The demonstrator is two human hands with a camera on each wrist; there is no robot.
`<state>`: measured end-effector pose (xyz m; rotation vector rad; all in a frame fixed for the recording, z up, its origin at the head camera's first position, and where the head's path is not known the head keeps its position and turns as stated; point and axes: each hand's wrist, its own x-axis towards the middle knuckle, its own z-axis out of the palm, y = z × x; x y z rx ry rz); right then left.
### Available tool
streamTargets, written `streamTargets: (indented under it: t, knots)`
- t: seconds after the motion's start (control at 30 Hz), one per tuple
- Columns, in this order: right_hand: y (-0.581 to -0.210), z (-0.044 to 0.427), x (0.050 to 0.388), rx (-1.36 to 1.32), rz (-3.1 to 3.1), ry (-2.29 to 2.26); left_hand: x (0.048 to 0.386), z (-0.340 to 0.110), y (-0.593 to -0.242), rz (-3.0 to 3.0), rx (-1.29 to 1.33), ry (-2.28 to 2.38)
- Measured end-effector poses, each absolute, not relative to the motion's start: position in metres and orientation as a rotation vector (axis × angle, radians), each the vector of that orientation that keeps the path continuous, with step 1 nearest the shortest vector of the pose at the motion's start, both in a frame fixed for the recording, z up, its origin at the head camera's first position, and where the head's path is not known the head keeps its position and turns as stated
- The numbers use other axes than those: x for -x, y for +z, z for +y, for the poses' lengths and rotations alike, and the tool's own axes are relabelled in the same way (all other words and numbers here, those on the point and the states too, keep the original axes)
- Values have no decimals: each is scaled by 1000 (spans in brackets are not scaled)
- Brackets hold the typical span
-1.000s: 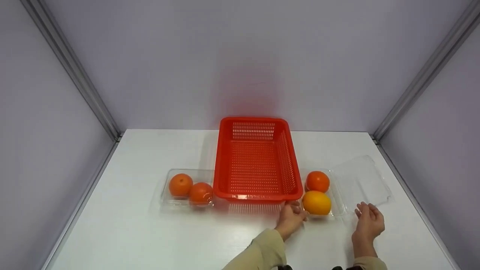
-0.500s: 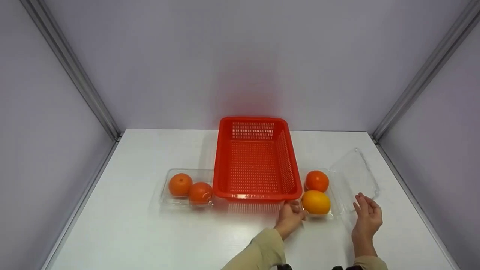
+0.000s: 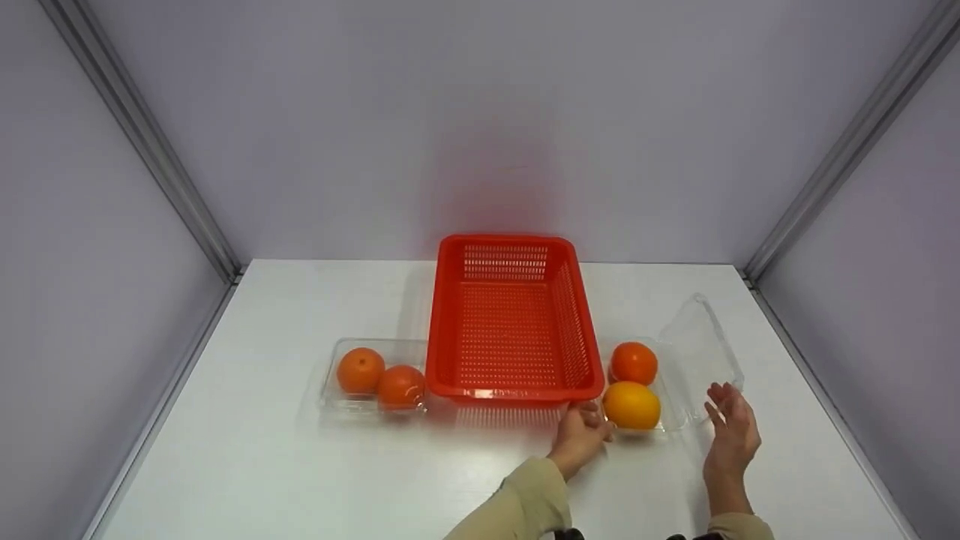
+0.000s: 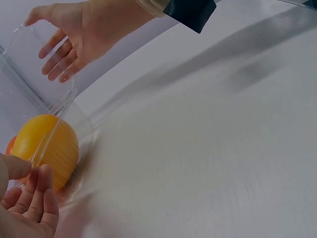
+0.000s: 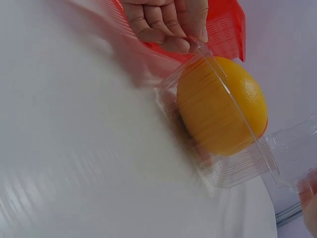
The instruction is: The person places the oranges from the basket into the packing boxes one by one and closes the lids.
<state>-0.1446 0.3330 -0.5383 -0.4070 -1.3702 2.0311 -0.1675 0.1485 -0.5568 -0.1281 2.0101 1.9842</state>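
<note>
Near the table's front right lies a clear plastic fruit box (image 3: 673,409), holding an orange fruit (image 3: 634,364) and a yellow-orange fruit (image 3: 632,406). My left hand (image 3: 580,436) pinches the box's near left corner between thumb and fingertips, as the right wrist view also shows. The hinged clear lid (image 3: 701,341) stands raised and tilted on the box's right side. Against its near edge is my right hand (image 3: 731,435), fingers fairly straight and spread; in the left wrist view the right hand's fingers (image 4: 62,57) show by the lid's edge.
A red perforated basket (image 3: 510,334) stands mid-table beside the box. To its left is another clear plastic box (image 3: 334,375) with two orange fruits (image 3: 361,370), partly hidden by the basket. Pale walls close in the table (image 3: 247,465) at the back and sides.
The lid, lying nearly flat to the right earlier, has swung up and leftward. My right hand has shifted slightly left and up with it, its fingers spreading. My left hand stays at the box corner.
</note>
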Motion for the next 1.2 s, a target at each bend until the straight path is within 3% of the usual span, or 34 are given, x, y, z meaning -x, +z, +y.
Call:
streamTargets:
  t: [1.2]
  knots:
    - [-537, 321, 151, 606, -1882, 1734, 167, 149, -560, 1991, 91, 2054]
